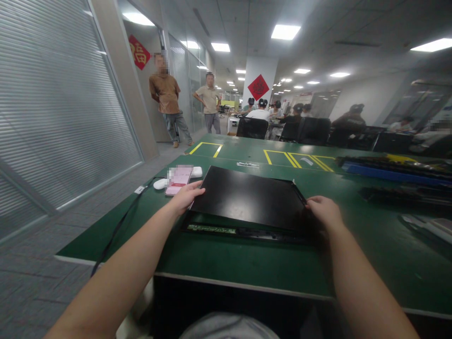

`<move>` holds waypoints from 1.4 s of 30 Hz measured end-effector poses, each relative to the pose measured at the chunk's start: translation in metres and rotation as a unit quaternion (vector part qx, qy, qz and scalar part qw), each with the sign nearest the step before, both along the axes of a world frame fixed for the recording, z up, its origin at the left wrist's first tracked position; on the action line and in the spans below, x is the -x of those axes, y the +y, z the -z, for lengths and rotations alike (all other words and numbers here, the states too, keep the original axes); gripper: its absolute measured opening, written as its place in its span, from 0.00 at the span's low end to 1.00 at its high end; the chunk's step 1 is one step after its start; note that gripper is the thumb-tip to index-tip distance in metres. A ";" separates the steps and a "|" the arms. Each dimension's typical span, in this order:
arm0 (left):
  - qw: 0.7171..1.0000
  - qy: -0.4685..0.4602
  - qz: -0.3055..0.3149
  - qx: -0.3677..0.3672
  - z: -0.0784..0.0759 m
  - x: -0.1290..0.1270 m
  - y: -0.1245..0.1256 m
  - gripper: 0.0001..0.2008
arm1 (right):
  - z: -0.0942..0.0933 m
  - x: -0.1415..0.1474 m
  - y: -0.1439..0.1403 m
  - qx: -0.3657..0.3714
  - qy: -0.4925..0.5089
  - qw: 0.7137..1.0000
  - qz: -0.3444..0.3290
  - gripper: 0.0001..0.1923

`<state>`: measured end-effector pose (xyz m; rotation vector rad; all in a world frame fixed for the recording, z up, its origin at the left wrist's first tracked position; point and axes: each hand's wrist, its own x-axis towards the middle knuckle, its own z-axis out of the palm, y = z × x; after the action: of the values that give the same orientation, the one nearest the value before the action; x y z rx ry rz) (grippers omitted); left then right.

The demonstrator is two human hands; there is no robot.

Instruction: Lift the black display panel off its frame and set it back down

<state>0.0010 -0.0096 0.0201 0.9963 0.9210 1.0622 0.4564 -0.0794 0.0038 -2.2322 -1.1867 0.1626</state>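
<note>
A flat, dark, glossy screen panel [243,193] is in front of me, tilted a little over the green table. At its left edge my left hand [187,195] grips it, with the thumb on top and the fingers partly hidden beneath. My right hand [325,212] is closed at the right edge, where a thin black strip [298,192] runs along the panel's side. Below the panel's near edge lies a black frame [268,234], and a green circuit board [212,229] shows in its left part. The panel hides the rest of the frame.
A phone [179,180] and a white object [160,184] lie left, beside a black cable [120,226]. Yellow tape [278,151] marks the green table [247,263]. Dark parts [388,193] and a blue strip [381,172] lie right. Two people stand beyond; others sit behind.
</note>
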 end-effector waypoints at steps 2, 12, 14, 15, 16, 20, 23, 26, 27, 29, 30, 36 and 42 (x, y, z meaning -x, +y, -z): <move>1.000 0.000 0.002 0.004 0.000 0.000 0.000 0.27 | 0.000 -0.001 0.000 0.000 0.008 1.000 0.002 0.12; 1.000 -0.007 0.010 0.011 0.004 0.002 0.004 0.26 | -0.002 0.000 0.000 -0.011 0.058 0.998 0.017 0.11; 1.000 -0.007 0.010 0.011 0.004 0.002 0.003 0.26 | -0.002 0.000 0.000 -0.010 0.060 0.998 0.017 0.10; 1.000 -0.007 0.009 0.009 0.003 0.002 0.002 0.26 | -0.002 0.000 -0.001 -0.010 0.060 0.998 0.016 0.10; 1.000 -0.007 0.009 0.008 0.003 0.002 0.002 0.26 | -0.003 0.001 -0.001 -0.010 0.059 0.998 0.016 0.10; 1.000 -0.013 0.004 0.007 -0.001 -0.001 -0.001 0.25 | -0.003 0.001 -0.002 -0.008 0.063 0.998 0.018 0.10; 1.000 -0.018 -0.006 0.012 -0.004 -0.003 -0.002 0.25 | -0.002 0.000 -0.001 -0.011 0.078 0.997 0.019 0.11; 1.000 -0.010 -0.020 0.014 -0.005 -0.004 -0.003 0.25 | -0.001 -0.002 -0.001 -0.012 0.087 0.996 0.017 0.11; 1.000 -0.004 -0.025 0.013 -0.005 -0.005 -0.003 0.25 | -0.001 -0.002 -0.001 -0.009 0.090 0.996 0.016 0.12; 0.999 0.010 -0.034 0.010 -0.004 -0.005 -0.002 0.25 | 0.000 -0.003 -0.001 -0.005 0.094 0.995 0.013 0.12; 0.999 0.016 -0.038 0.009 -0.003 -0.005 -0.002 0.25 | 0.000 -0.003 -0.001 -0.004 0.095 0.995 0.012 0.12; 0.995 0.058 -0.083 0.017 -0.003 -0.008 -0.002 0.25 | -0.001 -0.002 -0.001 -0.013 0.092 0.996 0.012 0.11; 0.990 0.095 -0.102 0.004 -0.005 -0.009 -0.004 0.25 | -0.003 0.001 -0.002 0.000 0.078 0.997 0.017 0.12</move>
<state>0.0101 -0.0137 0.0247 1.0259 1.2015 1.1463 0.4557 -0.0817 0.0071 -2.1955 -1.0645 0.3162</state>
